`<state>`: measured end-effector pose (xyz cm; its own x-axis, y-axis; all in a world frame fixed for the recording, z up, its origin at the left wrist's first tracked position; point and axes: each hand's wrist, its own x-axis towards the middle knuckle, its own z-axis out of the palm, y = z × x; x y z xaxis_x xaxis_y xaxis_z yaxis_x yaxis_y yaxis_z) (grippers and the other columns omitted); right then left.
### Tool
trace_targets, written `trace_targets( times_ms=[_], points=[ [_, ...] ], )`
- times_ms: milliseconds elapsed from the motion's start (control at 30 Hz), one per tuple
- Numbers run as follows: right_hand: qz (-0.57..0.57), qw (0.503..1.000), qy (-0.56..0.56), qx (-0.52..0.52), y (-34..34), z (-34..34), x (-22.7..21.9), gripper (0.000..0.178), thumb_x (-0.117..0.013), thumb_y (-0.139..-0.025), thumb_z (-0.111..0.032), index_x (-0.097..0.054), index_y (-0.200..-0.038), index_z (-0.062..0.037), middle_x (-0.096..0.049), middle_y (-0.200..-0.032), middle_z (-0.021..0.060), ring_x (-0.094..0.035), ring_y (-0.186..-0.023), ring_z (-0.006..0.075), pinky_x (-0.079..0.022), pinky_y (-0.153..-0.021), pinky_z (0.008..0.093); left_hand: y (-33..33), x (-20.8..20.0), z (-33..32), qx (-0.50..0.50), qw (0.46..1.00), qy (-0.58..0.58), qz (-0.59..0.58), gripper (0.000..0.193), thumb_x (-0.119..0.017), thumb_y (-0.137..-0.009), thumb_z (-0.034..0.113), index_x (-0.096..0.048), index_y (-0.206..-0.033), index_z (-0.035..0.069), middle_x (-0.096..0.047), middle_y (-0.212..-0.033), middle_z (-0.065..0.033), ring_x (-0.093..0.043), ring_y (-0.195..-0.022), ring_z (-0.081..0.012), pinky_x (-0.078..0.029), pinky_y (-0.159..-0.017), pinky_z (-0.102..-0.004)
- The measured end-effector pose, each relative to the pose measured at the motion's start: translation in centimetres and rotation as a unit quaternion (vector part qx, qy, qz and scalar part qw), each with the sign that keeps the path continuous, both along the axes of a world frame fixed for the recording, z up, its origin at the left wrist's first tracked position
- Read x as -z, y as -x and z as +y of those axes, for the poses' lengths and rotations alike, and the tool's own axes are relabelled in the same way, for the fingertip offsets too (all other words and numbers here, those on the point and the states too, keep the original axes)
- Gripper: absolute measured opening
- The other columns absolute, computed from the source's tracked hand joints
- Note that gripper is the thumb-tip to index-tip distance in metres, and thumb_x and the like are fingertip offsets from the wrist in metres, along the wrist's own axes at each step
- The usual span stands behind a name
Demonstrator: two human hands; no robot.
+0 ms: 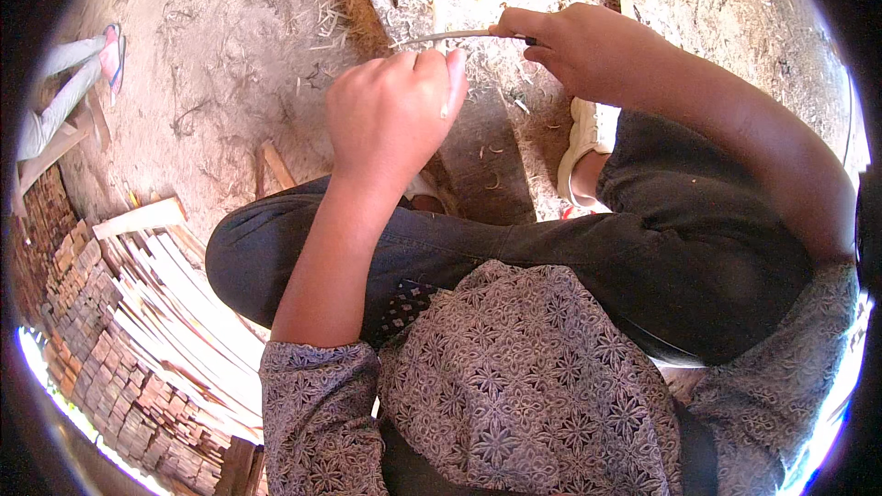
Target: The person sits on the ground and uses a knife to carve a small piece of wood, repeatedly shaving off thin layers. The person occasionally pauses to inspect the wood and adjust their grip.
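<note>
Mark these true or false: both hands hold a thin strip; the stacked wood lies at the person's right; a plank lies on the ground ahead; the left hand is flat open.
1. Both hands, left hand and right hand, hold a thin strip. True.
2. The stacked wood lies at the person's right. False: it lies at the left.
3. A plank lies on the ground ahead. True.
4. The left hand is flat open. False: it is fisted.
</note>
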<state>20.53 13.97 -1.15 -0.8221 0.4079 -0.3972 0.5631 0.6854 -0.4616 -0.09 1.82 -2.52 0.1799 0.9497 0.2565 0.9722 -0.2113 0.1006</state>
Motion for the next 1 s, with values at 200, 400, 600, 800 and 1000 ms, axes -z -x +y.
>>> trace_targets(
  times_ms=[200,400,600,800,1000],
  points=[
    [-0.049,0.998,-0.036,0.011,2.0,3.7,7.1,0.036,-0.058,-0.101,-0.016,-0.049,-0.135,-0.0171,-0.07,-0.083,0.023,-0.07,-0.081,0.0438,-0.053,-0.07,0.0546,-1.3,-0.3,0.5,0.015,1.0,-0.014,0.0,0.038,-0.07,-0.091,0.028,-0.059,-0.058,0.013,-0.061,-0.055,-0.0045,-0.062,-0.047,-0.0234,-0.05,-0.047,-0.0367],
    [-0.035,0.999,-0.009,0.014,2.1,4.2,9.2,0.036,-0.057,-0.101,-0.017,-0.049,-0.136,-0.0152,-0.071,-0.089,0.0247,-0.071,-0.085,0.0442,-0.053,-0.076,0.0543,0.1,-0.6,0.0,-0.063,0.998,0.021,-0.012,0.029,-0.07,-0.093,0.032,-0.062,-0.073,0.013,-0.066,-0.066,-0.0056,-0.064,-0.053,-0.0261,-0.051,-0.05,-0.0385],
    [0.012,0.996,0.056,0.071,-2.1,0.9,6.4,0.035,-0.052,-0.103,-0.015,-0.05,-0.138,-0.01,-0.071,-0.086,0.0254,-0.071,-0.083,0.0427,-0.053,-0.077,0.0517,1.0,0.0,-0.4,-0.044,0.967,0.058,-0.243,0.029,-0.065,-0.098,0.038,-0.065,-0.092,0.01,-0.071,-0.082,-0.0091,-0.07,-0.07,-0.0314,-0.053,-0.059,-0.0412],
    [0.05,0.987,0.145,0.052,-2.9,0.6,4.3,0.039,-0.051,-0.103,-0.013,-0.049,-0.142,-0.0077,-0.068,-0.078,0.0217,-0.07,-0.078,0.0364,-0.051,-0.075,0.0496,0.5,-0.8,-0.1,-0.085,0.934,0.134,-0.319,0.027,-0.069,-0.098,0.032,-0.07,-0.09,0.006,-0.068,-0.076,-0.0101,-0.064,-0.063,-0.0284,-0.049,-0.059,-0.0352],
    [0.046,0.988,0.138,0.059,-2.9,0.9,5.7,0.04,-0.05,-0.104,-0.012,-0.047,-0.143,-0.0101,-0.067,-0.076,0.021,-0.068,-0.069,0.0339,-0.05,-0.07,0.0491,-0.1,-1.3,-1.4,-0.057,0.901,0.179,-0.391,0.021,-0.063,-0.101,0.028,-0.067,-0.103,0.007,-0.069,-0.087,-0.0092,-0.065,-0.068,-0.0256,-0.051,-0.065,-0.036]
  ],
)
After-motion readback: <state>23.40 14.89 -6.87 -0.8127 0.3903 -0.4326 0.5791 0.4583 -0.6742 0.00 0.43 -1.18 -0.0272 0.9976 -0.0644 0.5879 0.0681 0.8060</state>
